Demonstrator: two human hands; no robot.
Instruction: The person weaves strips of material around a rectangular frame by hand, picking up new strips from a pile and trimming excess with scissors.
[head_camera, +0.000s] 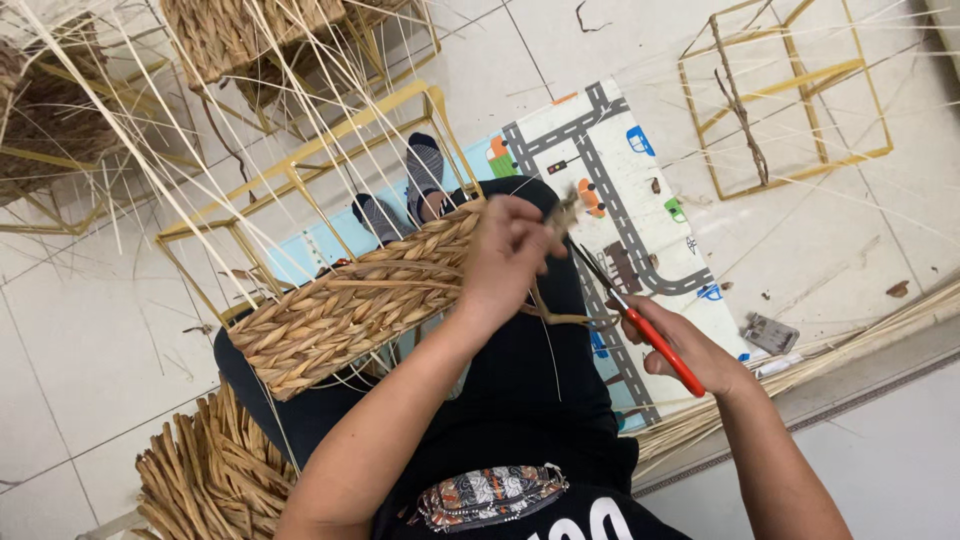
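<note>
One scissors (640, 325); one basket (350, 305); two hands

Empty gold wire frame (785, 95), road-print play mat (620, 190), loose straw bundle (860, 335)

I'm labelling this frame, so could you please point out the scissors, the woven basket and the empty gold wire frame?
scissors (655, 343): head view, red handle.
woven basket (345, 310): head view, braided side.
gold wire frame (785, 87): head view, slanted middle bar.

Pale tiled floor (80, 340) spreads all around, a play mat (640, 215) printed with roads lies at centre, an empty gold wire frame (790, 95) stands at two o'clock, and loose straw strands (850, 345) trail toward four o'clock.
</note>
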